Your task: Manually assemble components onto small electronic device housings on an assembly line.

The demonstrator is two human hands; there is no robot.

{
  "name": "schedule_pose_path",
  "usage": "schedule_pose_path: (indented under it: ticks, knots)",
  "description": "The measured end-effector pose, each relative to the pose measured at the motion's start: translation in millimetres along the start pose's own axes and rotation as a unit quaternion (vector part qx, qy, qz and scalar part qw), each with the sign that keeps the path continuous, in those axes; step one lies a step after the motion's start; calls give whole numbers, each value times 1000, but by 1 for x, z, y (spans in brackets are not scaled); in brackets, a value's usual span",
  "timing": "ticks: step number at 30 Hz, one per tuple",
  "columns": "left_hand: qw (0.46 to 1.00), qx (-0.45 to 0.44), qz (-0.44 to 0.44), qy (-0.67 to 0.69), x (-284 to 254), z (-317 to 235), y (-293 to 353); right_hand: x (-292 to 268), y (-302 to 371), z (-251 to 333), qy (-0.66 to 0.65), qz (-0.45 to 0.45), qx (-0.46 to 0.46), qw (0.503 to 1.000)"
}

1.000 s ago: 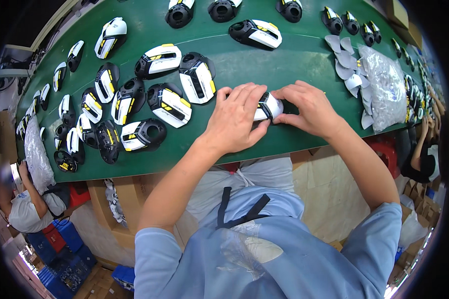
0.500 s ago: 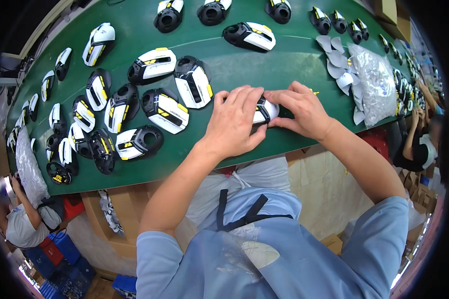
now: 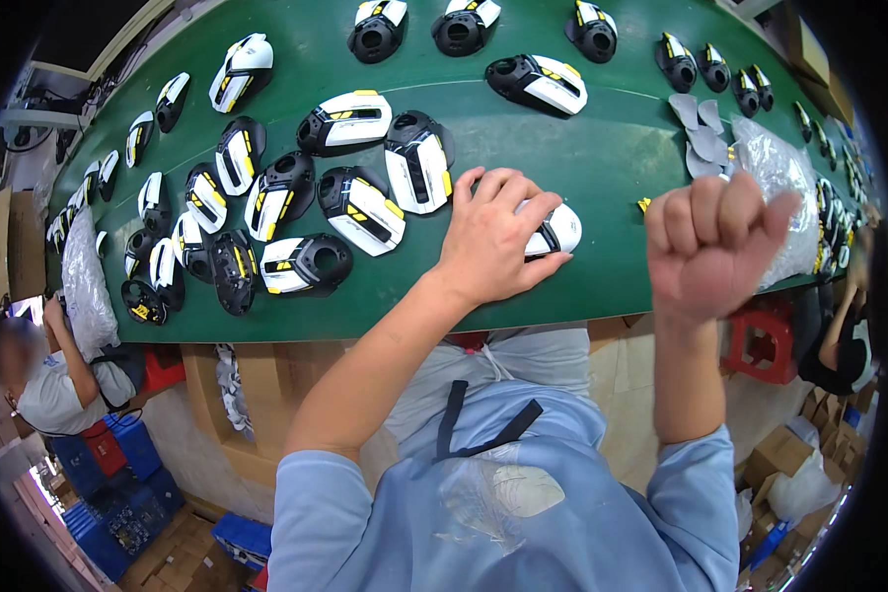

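My left hand (image 3: 491,239) grips a white and black plastic shell (image 3: 563,229) from above on the green table (image 3: 523,143). Its fingers and thumb curl over the shell, hiding much of the dark part; a rounded white end shows to the right of them. Raised near the table's front edge, my right hand (image 3: 710,252) is closed in a fist, apart from the shell, with nothing showing in it. Just left of my left hand lies a similar white, black and yellow shell (image 3: 416,163). Another such shell (image 3: 360,209) lies farther left.
Several more shells cover the left of the table, and others line its far side. Grey curved pieces (image 3: 705,148) lie beside a clear plastic bag (image 3: 779,197) at the right. A red stool (image 3: 763,340) stands below. People sit at both ends.
My right hand has let go of the shell, moved right and lifted into a fist. My left hand stays on the shell. The whole view has shifted, with the table's things appearing farther right.
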State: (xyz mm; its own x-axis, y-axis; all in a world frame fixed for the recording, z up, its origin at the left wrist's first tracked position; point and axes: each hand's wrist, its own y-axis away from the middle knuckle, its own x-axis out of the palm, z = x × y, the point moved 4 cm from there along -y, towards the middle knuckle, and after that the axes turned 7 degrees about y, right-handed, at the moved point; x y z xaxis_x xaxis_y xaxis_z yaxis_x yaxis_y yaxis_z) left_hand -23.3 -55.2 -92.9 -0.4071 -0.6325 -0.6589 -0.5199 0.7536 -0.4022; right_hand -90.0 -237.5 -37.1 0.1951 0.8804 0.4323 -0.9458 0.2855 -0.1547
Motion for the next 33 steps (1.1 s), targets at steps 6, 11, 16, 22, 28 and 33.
schedule_pose_path:
  ticks: [6, 11, 16, 22, 28, 33]
  knots:
    - [1000, -15, 11, 2, 5, 6, -2, 30, -12, -38, 185, -52, -24, 981]
    - [1000, -12, 1, -28, -8, 3, 2, 18, -7, 17, -60, -68, -53, 995]
    - [999, 26, 5, 27, -27, 5, -20, -30, 38, -40, 15, -232, 31, 972]
    - [940, -134, -238, -207, -169, 117, -101, -42, 73, -73, 116, -147, -3, 982]
    - [917, -104, -187, -337, -151, 162, -119, -48, 66, -77, 202, -94, -2, 975]
    - [931, -173, 4, -322, -67, 130, -142, -31, 59, -49, 343, -76, -38, 935]
